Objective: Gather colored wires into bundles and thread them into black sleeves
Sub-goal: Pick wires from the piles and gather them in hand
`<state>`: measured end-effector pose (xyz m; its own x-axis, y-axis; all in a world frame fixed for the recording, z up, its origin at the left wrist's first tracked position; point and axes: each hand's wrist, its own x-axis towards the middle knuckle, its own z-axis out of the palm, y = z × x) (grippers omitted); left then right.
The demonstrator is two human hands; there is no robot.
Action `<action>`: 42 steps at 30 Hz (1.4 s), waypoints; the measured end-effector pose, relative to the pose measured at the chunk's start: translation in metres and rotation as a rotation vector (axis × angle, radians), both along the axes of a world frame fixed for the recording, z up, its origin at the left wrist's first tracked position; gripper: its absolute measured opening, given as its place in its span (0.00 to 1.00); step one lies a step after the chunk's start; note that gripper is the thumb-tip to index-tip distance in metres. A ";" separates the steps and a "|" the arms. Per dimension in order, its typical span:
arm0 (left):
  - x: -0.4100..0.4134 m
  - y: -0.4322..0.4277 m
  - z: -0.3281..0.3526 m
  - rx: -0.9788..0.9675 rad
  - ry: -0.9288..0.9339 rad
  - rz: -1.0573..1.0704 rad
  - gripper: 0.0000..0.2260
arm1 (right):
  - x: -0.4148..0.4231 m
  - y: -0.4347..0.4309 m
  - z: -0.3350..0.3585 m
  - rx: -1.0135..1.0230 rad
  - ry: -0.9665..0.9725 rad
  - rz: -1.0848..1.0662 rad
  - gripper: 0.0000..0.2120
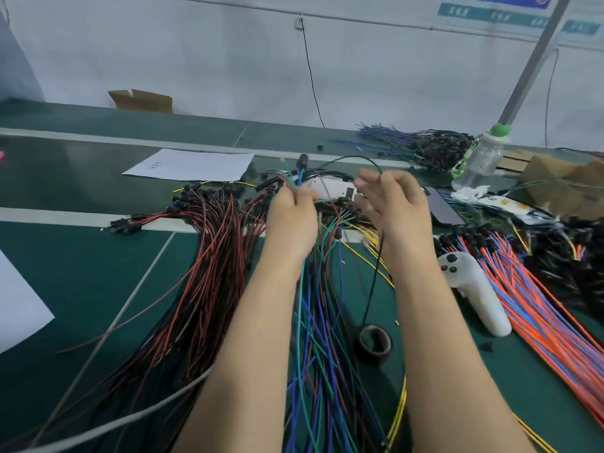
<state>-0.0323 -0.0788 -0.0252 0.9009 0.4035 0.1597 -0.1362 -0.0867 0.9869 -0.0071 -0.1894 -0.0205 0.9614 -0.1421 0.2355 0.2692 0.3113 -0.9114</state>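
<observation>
Wires (pixel 313 322) first: slim, floppy green, blue and brown strands run from the worktop's (pixel 81 273) near edge, past a glossy tape roll (pixel 375 343), up into the left hand (pixel 291 210). Its fingers (pixel 302 196) pinch them into a bunch. Gathering step, I'd say, nothing threaded yet. The right hand (pixel 392 204) is just beside it, fingers loosely spread and a bit blurry, with a thin black sleeve (pixel 370 289) (I think) draped over. Next move probably needs the tips evened, then fed into that narrow tube. A flat paper sheet (pixel 192 165) lies toward the far edge.
</observation>
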 end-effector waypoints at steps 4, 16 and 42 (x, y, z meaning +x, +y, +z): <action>0.008 -0.003 -0.017 -0.188 0.073 -0.110 0.10 | -0.014 -0.013 0.005 -0.243 -0.001 0.209 0.11; 0.010 -0.009 -0.016 -0.641 0.026 -0.283 0.13 | -0.020 -0.015 0.001 -1.139 0.040 0.416 0.14; -0.046 0.024 0.061 -1.448 -0.068 -0.772 0.07 | 0.011 -0.072 -0.030 -1.132 0.387 -0.189 0.14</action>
